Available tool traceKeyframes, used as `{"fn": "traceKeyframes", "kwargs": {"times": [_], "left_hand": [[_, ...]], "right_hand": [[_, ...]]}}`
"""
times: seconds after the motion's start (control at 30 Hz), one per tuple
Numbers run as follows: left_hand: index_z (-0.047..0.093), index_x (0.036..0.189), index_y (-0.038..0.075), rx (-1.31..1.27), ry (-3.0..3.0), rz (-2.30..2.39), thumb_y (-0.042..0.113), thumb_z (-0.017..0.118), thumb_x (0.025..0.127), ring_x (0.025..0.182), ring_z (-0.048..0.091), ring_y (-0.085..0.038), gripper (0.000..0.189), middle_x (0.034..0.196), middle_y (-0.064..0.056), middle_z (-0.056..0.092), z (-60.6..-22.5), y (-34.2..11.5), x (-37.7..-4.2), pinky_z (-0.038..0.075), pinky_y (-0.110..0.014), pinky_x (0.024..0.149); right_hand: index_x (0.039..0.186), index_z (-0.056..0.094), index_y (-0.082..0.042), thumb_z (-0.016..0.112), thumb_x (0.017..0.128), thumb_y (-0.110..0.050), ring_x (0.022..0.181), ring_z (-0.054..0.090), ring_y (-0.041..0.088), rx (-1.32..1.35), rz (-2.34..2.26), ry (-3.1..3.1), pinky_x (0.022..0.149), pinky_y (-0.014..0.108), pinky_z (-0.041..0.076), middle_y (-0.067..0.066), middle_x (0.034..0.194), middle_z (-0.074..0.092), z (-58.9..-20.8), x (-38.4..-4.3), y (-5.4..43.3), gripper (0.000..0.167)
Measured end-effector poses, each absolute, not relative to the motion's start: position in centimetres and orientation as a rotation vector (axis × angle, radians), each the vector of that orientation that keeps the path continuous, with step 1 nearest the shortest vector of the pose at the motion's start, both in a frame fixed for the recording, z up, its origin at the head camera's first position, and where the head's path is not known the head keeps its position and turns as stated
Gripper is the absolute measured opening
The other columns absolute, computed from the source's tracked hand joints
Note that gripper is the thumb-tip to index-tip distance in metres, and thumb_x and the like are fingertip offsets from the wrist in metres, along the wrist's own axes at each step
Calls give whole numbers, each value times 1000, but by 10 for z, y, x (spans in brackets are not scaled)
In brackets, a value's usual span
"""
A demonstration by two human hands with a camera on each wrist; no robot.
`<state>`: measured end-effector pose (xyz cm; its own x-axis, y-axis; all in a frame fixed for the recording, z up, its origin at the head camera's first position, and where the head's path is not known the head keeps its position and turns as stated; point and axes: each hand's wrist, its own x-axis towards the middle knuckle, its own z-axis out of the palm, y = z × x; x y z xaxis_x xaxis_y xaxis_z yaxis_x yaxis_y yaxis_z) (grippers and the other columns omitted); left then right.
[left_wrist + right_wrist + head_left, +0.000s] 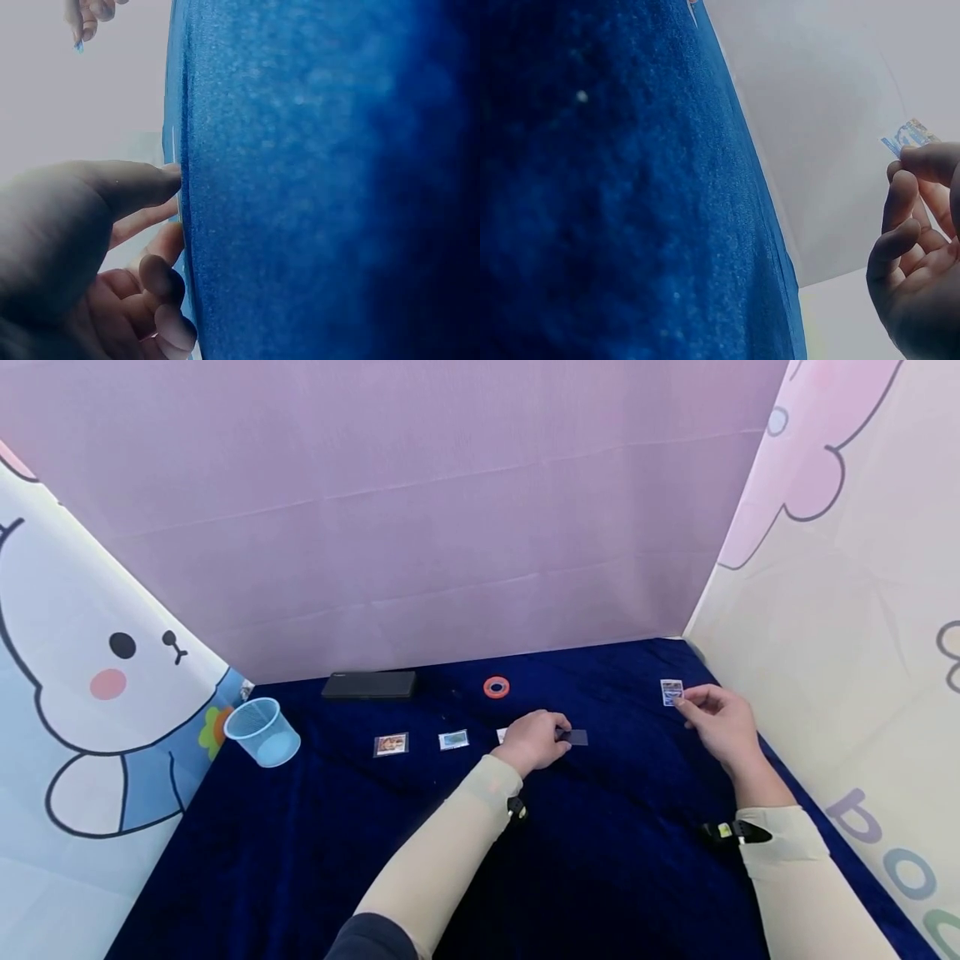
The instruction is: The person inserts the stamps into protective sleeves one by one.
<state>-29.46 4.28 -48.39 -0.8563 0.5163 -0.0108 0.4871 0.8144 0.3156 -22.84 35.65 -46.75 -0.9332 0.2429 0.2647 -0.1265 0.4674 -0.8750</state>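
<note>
My right hand (720,727) pinches a small white-bordered stamp (670,690) between thumb and fingers, raised above the cloth on the right. In the right wrist view the stamp (911,136) shows a blue print and sticks out past the fingertips. Low on the table, my left hand (534,741) pinches a small clear plastic sleeve (577,737) by its left end. The left wrist view shows the thumb (142,184) and fingers right at the cloth. Left of this hand lie a stamp (453,740) and another stamp in a clear sleeve (392,744); a third piece is partly hidden behind the hand.
Dark blue cloth covers the table (600,877). An orange ring-shaped roll (497,687) and a flat black case (369,685) lie toward the back. At the left stands a light blue mesh basket (262,732). Fabric walls (450,527) enclose the back and sides.
</note>
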Motion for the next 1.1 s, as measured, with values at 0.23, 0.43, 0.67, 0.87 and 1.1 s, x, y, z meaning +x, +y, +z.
{"fn": "traceKeyframes", "kwargs": {"times": [0.23, 0.43, 0.67, 0.87, 1.1], "left_hand": [[69, 135, 33, 784, 2873, 477, 41, 72, 100, 97, 60, -7, 36, 117, 9, 67, -484, 44, -295, 52, -30, 87], [71, 128, 31, 774, 2852, 528, 40, 74, 100, 88, 60, -5, 29, 106, 11, 67, -484, 43, -296, 53, -28, 81], [68, 133, 29, 768, 2853, 552, 40, 73, 100, 84, 60, -3, 35, 100, 13, 67, -485, 44, -298, 52, -27, 78], [71, 130, 30, 745, 2877, 549, 41, 75, 99, 85, 61, -3, 33, 100, 14, 69, -488, 44, -300, 53, -27, 79], [74, 123, 30, 735, 2922, 559, 40, 81, 94, 92, 60, -6, 31, 105, 11, 60, -489, 44, -300, 52, -26, 81]], "right_hand": [[110, 69, 4, 74, 101, -23, 64, 63, 12, -102, 1421, -2378, 57, 22, 50, -7, 83, 68, -467, -227, 354, 29], [107, 70, 3, 76, 100, -22, 63, 63, 11, -91, 1404, -2380, 56, 22, 50, -6, 81, 68, -468, -228, 352, 27], [107, 71, 3, 75, 100, -21, 64, 64, 13, -81, 1391, -2393, 57, 22, 50, 1, 83, 69, -469, -228, 352, 26], [107, 72, 3, 75, 99, -20, 63, 63, 12, -75, 1388, -2403, 56, 23, 50, 1, 82, 70, -471, -229, 351, 24], [104, 72, 2, 76, 98, -17, 62, 64, 14, -66, 1374, -2401, 54, 22, 49, 9, 82, 71, -472, -229, 349, 21]]}}
